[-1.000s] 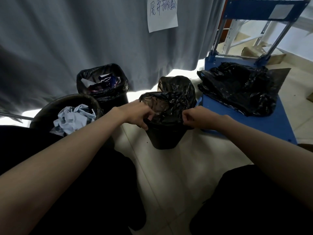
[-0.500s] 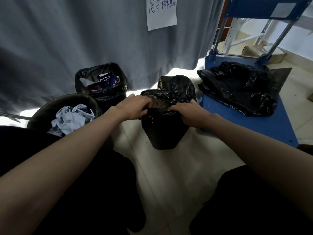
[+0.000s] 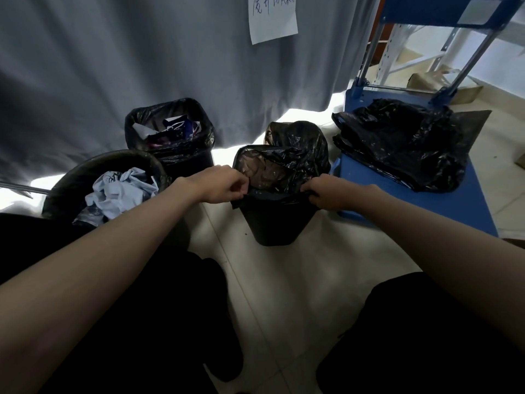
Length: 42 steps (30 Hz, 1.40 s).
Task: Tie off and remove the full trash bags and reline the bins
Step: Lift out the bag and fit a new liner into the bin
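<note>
A small black bin [image 3: 277, 223] stands on the floor in the middle, with a fresh black liner [image 3: 284, 166] spread open in its mouth. My left hand [image 3: 224, 184] pinches the liner's edge at the near left of the rim. My right hand [image 3: 326, 194] grips the liner's edge at the near right and folds it over the rim. Behind it stands another bin [image 3: 298, 135] draped in black plastic. A lined bin [image 3: 170, 132] full of trash stands at the back left, and a round bin [image 3: 85, 177] with crumpled pale paper stands at the left.
A blue platform cart [image 3: 426, 200] stands to the right with a heap of black bags [image 3: 403, 140] on it. A grey curtain [image 3: 113, 52] with a paper note [image 3: 272, 18] hangs behind the bins. My dark-trousered knees fill the lower corners.
My hands met over the middle of the liner, then moved apart again to the near corners of the rim, opening the bag's mouth and pulling its edge down.
</note>
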Tool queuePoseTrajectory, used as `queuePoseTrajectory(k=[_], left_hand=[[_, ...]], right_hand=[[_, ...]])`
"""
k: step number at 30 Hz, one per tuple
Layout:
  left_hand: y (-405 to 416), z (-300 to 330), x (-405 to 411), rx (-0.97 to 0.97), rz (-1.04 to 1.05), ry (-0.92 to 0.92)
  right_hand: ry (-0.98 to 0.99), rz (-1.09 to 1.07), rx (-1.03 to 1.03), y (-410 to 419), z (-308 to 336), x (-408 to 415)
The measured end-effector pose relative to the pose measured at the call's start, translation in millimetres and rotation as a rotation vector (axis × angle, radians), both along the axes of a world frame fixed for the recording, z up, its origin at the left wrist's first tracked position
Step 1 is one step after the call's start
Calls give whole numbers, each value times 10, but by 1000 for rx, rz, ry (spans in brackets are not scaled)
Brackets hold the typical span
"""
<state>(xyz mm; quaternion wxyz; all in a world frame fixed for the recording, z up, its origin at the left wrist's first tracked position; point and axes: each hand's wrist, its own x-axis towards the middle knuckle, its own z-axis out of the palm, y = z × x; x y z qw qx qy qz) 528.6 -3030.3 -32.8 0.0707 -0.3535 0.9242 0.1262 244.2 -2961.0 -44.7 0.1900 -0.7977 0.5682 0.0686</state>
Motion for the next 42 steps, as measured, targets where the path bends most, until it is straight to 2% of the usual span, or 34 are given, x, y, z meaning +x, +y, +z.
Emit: queuePoseTrajectory(k=[5, 11, 14, 17, 19, 23, 26, 31, 35, 42], left_hand=[[-10, 5, -27, -12, 4, -12], [-9, 32, -104, -19, 8, -15], [1, 22, -120, -17, 10, -14], [13, 28, -124, -5, 11, -19], [19, 35, -118, 0, 5, -26], [57, 15, -88, 11, 5, -32], [106, 1, -106, -13, 16, -60], [154, 16, -156, -33, 47, -86], [169, 3, -182, -74, 40, -106], [257, -45, -174, -172, 2, -93]], right_hand=[[59, 48, -90, -34, -50, 51], [190, 46, 142, -214, -210, 167], [286, 44, 184, -339, -334, 238], [276, 23, 203, -383, -362, 281], [188, 12, 142, -350, -284, 248], [6, 31, -167, -153, -99, 88], [-87, 70, -286, 29, -49, -8], [19, 83, -330, 189, -70, -155], [-12, 54, -332, 219, -65, -251], [78, 122, -346, 320, -110, -319]])
